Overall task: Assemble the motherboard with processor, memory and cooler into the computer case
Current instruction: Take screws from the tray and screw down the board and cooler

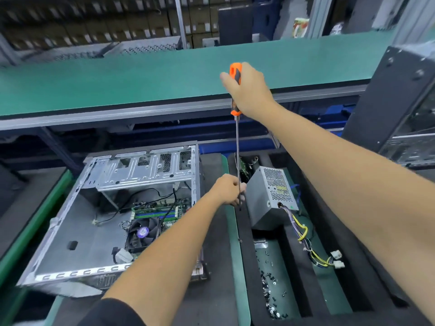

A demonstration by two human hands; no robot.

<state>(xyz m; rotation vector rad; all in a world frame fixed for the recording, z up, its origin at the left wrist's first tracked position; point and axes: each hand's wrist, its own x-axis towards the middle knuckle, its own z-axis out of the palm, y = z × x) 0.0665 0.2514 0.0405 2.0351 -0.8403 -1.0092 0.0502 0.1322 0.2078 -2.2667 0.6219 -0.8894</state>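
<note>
An open silver computer case (70, 220) lies on its side at the left. Inside it sits the motherboard (164, 205) with memory sticks (155, 214) and a black cooler fan (143, 232). My right hand (249, 90) grips the orange handle of a long screwdriver (237, 147), held upright above the bench. My left hand (229, 189) pinches the screwdriver's shaft near its tip, just right of the case. Whether a screw sits on the tip is hidden by my fingers.
A grey power supply (270, 196) with a bundle of coloured cables (310, 243) leans in a black foam tray (292, 243) at the right. Several loose screws (270, 295) lie in the tray's near compartment. A green conveyor belt (141, 78) runs across behind.
</note>
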